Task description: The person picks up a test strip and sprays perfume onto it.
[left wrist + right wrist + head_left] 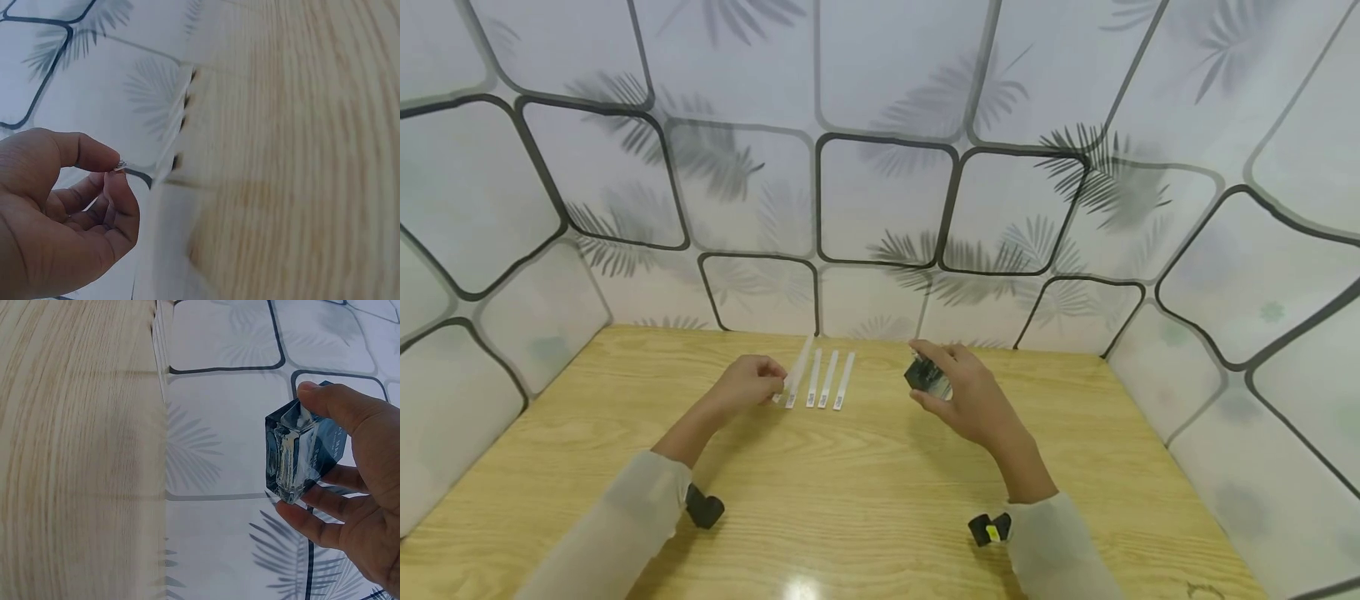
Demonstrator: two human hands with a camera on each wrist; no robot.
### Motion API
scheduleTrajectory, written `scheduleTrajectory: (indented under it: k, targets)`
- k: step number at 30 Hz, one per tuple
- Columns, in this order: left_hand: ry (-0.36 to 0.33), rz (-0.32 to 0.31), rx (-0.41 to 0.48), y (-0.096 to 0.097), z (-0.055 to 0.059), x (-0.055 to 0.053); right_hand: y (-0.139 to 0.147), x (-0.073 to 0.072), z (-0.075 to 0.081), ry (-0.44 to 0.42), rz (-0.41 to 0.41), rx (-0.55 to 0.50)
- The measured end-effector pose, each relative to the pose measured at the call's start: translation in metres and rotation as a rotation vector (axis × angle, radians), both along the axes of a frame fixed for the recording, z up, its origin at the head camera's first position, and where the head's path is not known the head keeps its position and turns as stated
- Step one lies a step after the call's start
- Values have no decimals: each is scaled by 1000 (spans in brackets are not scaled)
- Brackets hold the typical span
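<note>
My left hand (748, 387) pinches the labelled end of a thin white paper strip (801, 362) between thumb and index finger. In the left wrist view, the pinched end lies at the fingertips of the left hand (75, 206), and the other fingers are curled. Several more white strips (828, 379) with small printed labels lie in a row on the table, just right of that hand. My right hand (966, 392) grips a dark, faceted glass bottle (300, 447), probably a perfume bottle. It is held tilted above the table, thumb on one side and fingers on the other.
The light wood table (850, 500) runs back to a pale patterned wall covering (880, 200), which also rises on both sides. A black wrist device (703, 507) is at the left sleeve, and another black device (988, 530) at the right sleeve.
</note>
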State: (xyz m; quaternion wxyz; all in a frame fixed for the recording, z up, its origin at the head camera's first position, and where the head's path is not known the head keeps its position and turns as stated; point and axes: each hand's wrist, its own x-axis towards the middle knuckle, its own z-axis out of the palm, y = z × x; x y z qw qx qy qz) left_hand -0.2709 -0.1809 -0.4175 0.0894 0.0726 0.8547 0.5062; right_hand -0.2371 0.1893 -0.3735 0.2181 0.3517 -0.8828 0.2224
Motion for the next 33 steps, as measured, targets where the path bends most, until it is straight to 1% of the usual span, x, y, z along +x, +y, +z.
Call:
scheduleTrajectory:
  k: [5, 13, 24, 28, 33]
  targets:
    - [-32, 30, -36, -8, -5, -3, 0, -2, -2, -13, 3, 7]
    - [-63, 37, -50, -14, -8, -7, 4, -3, -4, -39, -3, -3]
    - [-86, 8, -69, -17, -9, -14, 7, -6, -12, -143, -32, 10]
    - [-101, 5, -69, -18, -8, -15, 6, -12, -16, -200, -30, 26]
    - [-108, 13, -71, -19, -7, -16, 1, -26, -20, -257, -5, 32]
